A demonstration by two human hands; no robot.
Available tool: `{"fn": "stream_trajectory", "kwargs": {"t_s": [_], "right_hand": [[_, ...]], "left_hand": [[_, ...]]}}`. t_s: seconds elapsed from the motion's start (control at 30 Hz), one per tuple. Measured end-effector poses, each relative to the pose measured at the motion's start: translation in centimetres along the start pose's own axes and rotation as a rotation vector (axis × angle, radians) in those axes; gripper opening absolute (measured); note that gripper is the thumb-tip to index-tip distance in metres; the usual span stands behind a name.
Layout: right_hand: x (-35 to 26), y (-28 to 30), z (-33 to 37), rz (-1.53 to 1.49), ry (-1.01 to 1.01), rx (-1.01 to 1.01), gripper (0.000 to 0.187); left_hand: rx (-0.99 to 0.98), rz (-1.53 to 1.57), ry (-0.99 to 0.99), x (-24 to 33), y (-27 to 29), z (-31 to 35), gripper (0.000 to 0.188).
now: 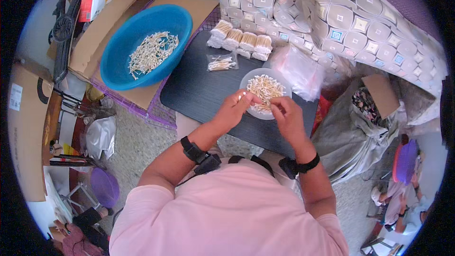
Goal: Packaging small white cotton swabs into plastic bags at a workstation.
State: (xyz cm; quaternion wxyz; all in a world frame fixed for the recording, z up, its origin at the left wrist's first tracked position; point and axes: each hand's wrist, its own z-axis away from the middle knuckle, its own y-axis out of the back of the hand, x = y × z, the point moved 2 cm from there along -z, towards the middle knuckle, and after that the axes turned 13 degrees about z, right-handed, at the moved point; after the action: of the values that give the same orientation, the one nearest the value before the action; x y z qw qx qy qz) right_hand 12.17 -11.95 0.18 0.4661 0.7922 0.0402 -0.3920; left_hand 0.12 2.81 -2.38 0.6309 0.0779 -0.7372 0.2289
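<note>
A whitish round bowl (245, 81) heaped with loose cotton swabs (265, 87) stands on the dark tabletop. Over its near left rim, my left hand (233, 110) is closed, and white swab tips (241, 94) poke out between thumb and fingers. My right hand (289, 117) is at the near right rim with thumb and fingertips pinched together over the swabs; what they hold, if anything, is too small to make out. Behind the bowl's left side lies a small clear bag (222, 63) with swabs in it. Several bundles of swabs (247, 41) in clear packs stand in a row farther back.
Left of the black table (194, 85), a large blue basin (111, 61) with many loose swabs sits on cardboard. A stack of clear plastic bags (301, 73) lies right of the bowl. A patterned sofa (365, 23) stands behind. Other people (403, 204) are at the lower right.
</note>
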Motion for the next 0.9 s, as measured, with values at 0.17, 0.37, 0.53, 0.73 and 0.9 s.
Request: {"fn": "stream_trajectory", "kwargs": {"t_s": [0.17, 0.37, 0.53, 0.73, 0.9], "right_hand": [[3.4, -0.3, -3.0, 0.211, 0.108, 0.037, 0.014], [4.4, -1.4, -5.7, 0.481, 0.149, -0.054, 0.013], [4.4, -2.2, -6.7, 0.547, 0.127, -0.152, 0.012], [4.5, -2.7, -6.8, 0.559, 0.139, -0.142, 0.011], [4.1, -2.2, -6.3, 0.454, 0.132, -0.065, 0.01]], "left_hand": [[0.009, 0.035, -0.013, -0.6, 0.7, -0.2, 0.038], [-0.015, 0.53, 0.326, -0.8, 0.7, 0.1, 0.03], [0.069, 0.442, 0.301, -0.3, 0.9, 0.1, 0.029], [0.043, 0.559, 0.358, -0.9, 1.0, 0.4, 0.032], [0.06, 0.467, 0.247, -1.4, 1.3, 0.1, 0.029]]}}
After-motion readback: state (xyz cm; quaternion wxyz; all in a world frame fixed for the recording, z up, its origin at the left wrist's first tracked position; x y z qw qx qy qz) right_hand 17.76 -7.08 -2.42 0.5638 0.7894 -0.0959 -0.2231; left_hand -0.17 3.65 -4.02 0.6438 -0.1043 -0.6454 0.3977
